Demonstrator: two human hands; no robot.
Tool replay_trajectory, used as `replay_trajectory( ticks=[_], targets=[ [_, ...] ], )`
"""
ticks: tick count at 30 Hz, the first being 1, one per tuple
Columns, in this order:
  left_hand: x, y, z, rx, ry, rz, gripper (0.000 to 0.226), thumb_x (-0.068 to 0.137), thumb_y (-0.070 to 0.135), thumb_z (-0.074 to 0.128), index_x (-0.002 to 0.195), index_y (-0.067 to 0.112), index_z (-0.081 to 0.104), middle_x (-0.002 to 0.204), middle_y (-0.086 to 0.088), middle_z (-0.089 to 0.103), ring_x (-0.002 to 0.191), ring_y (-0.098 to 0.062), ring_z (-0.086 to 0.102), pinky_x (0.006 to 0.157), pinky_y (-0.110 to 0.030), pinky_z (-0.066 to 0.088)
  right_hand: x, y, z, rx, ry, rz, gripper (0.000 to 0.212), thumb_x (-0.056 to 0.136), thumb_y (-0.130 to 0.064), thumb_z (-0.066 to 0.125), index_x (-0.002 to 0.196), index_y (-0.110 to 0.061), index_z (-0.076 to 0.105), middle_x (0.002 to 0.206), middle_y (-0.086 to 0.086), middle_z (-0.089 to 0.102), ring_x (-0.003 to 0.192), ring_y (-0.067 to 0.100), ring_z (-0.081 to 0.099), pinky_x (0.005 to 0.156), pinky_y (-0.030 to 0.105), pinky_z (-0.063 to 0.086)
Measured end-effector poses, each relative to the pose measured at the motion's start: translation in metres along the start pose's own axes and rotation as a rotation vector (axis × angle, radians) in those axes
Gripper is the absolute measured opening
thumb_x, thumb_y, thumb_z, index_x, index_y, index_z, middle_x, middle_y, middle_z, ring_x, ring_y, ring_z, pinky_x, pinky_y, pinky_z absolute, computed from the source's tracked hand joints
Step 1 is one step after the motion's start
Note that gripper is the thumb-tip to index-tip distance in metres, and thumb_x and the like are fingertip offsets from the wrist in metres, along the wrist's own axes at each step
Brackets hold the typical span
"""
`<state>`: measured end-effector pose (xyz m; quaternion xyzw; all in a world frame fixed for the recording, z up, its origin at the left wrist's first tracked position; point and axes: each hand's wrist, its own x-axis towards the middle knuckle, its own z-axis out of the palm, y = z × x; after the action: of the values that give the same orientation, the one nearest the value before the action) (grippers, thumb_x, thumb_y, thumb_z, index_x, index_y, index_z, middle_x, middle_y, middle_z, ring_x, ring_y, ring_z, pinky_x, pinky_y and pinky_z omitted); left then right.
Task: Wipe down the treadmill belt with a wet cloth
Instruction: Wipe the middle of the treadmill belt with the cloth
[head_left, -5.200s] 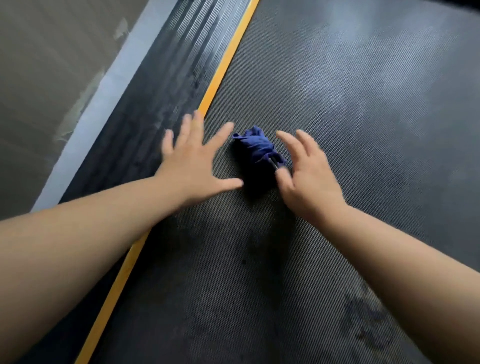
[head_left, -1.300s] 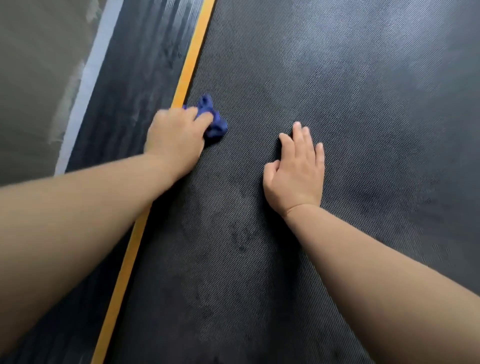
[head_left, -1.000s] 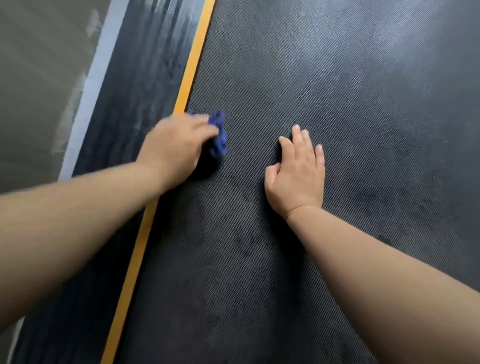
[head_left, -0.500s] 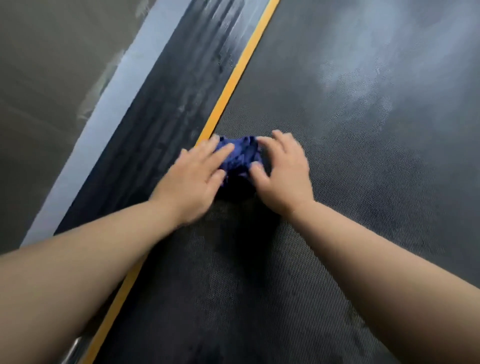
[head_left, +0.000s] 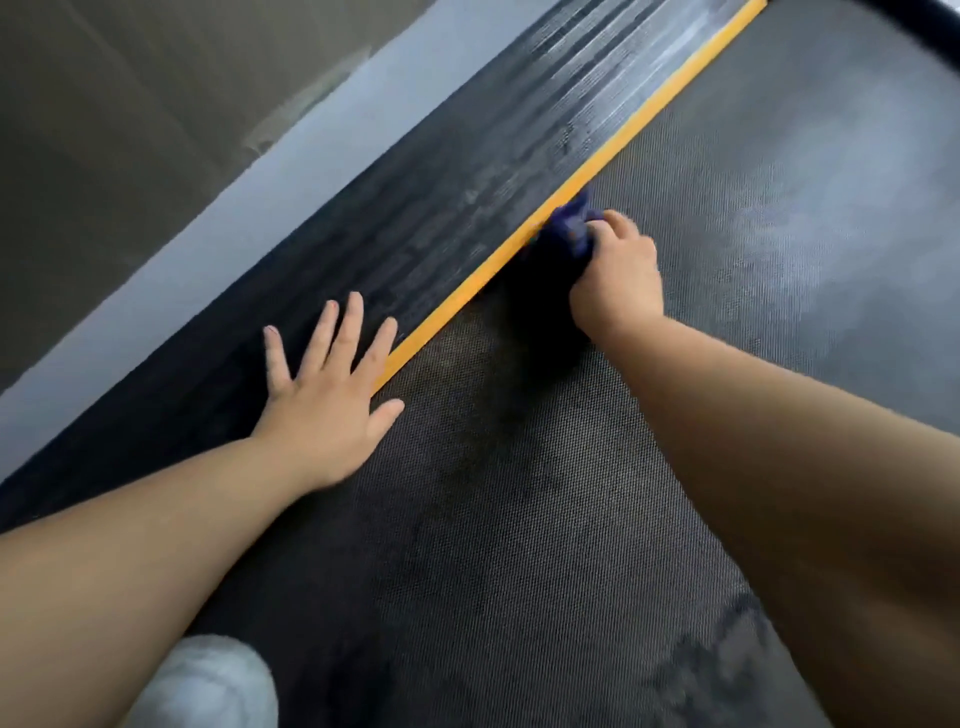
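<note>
Right hand (head_left: 615, 275) grips blue cloth (head_left: 569, 228) bunched beyond its fingertips; left hand (head_left: 324, 400) lies flat, fingers spread.

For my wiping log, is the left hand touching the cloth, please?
Apart. The head view shows the left hand flat, well short of the cloth.

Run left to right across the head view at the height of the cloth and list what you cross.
In order: floor → pale edge strip → ribbed side rail → yellow stripe → blue cloth → right hand → treadmill belt.
</note>
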<state>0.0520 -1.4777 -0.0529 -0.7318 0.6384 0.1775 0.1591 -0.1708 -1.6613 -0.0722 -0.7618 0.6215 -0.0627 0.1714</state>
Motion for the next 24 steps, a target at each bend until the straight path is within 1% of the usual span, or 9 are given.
replay_trajectory(
  ticks=[1,5,10,13,14,16,19,22,24],
  targets=[
    [-0.003,-0.002,0.001,-0.017,-0.006,-0.04,0.074,0.096,0.057,0.023,0.147,0.03,-0.024,0.151,-0.002,-0.038,0.141,-0.022,-0.03,0.11,-0.063,-0.011,-0.002,-0.006,0.002,0.018,-0.005,0.063,0.044,0.082,-0.017,0.051,0.126,-0.015,0.052,0.148,0.001,0.034,0.123,0.033,0.037,0.099,0.04,0.038],
    [-0.012,-0.01,0.008,-0.041,-0.077,-0.083,0.078,0.094,0.059,0.024,0.145,0.03,-0.028,0.146,-0.002,-0.044,0.139,-0.023,-0.034,0.111,-0.061,-0.01,-0.032,-0.036,0.028,0.001,-0.025,0.009,0.058,0.083,-0.057,0.049,0.125,-0.018,0.056,0.154,-0.004,0.026,0.135,0.026,0.024,0.108,0.043,0.026],
    [-0.011,-0.011,0.004,-0.042,-0.131,-0.058,0.087,0.09,0.066,0.026,0.135,0.03,-0.039,0.143,-0.003,-0.048,0.137,-0.025,-0.038,0.11,-0.063,-0.01,-0.033,-0.034,0.032,0.199,0.067,-0.028,0.046,0.083,-0.046,0.058,0.121,-0.02,0.059,0.139,-0.005,0.046,0.126,0.025,0.037,0.104,0.035,0.032],
    [-0.011,-0.011,0.003,-0.042,-0.143,-0.054,0.086,0.089,0.068,0.025,0.132,0.031,-0.04,0.143,-0.003,-0.049,0.136,-0.025,-0.038,0.111,-0.064,-0.01,-0.04,-0.028,0.018,0.473,0.083,0.037,0.072,0.072,-0.047,0.07,0.134,-0.027,0.04,0.138,-0.005,0.045,0.129,0.018,0.04,0.103,0.028,0.035],
    [-0.011,-0.011,0.003,-0.039,-0.146,-0.056,0.086,0.089,0.069,0.024,0.133,0.031,-0.04,0.142,-0.003,-0.05,0.136,-0.025,-0.038,0.111,-0.064,-0.009,-0.045,-0.028,0.016,0.462,0.059,0.045,0.078,0.072,-0.054,0.07,0.139,-0.034,0.035,0.146,-0.004,0.038,0.135,0.018,0.034,0.107,0.03,0.031],
    [-0.011,-0.011,0.004,-0.031,-0.139,-0.055,0.087,0.088,0.07,0.022,0.135,0.031,-0.04,0.142,-0.003,-0.05,0.137,-0.025,-0.038,0.111,-0.064,-0.009,-0.046,-0.031,0.016,0.359,0.047,0.006,0.063,0.078,-0.059,0.063,0.135,-0.044,0.04,0.151,-0.003,0.032,0.137,0.024,0.03,0.107,0.033,0.026],
    [-0.012,-0.011,0.002,-0.038,-0.147,-0.051,0.087,0.088,0.07,0.021,0.136,0.03,-0.038,0.143,-0.003,-0.049,0.137,-0.025,-0.037,0.111,-0.063,-0.01,-0.043,-0.032,0.025,0.268,0.138,-0.102,0.028,0.087,-0.038,0.059,0.114,-0.031,0.062,0.137,-0.005,0.049,0.122,0.031,0.043,0.099,0.03,0.028],
    [-0.013,-0.012,0.003,-0.056,-0.135,-0.046,0.088,0.088,0.071,0.022,0.141,0.03,-0.034,0.145,-0.003,-0.047,0.137,-0.024,-0.037,0.11,-0.063,-0.011,-0.053,-0.028,0.029,0.044,0.101,-0.132,0.042,0.081,-0.048,0.06,0.119,-0.031,0.056,0.138,-0.009,0.046,0.121,0.031,0.042,0.096,0.041,0.039],
    [-0.012,-0.012,0.004,-0.053,-0.126,-0.041,0.088,0.087,0.071,0.022,0.141,0.03,-0.034,0.145,-0.003,-0.046,0.138,-0.025,-0.036,0.11,-0.063,-0.011,-0.052,-0.029,0.027,-0.034,0.075,-0.128,0.05,0.081,-0.054,0.06,0.125,-0.032,0.052,0.138,-0.01,0.045,0.12,0.03,0.041,0.093,0.039,0.038]
  ],
)
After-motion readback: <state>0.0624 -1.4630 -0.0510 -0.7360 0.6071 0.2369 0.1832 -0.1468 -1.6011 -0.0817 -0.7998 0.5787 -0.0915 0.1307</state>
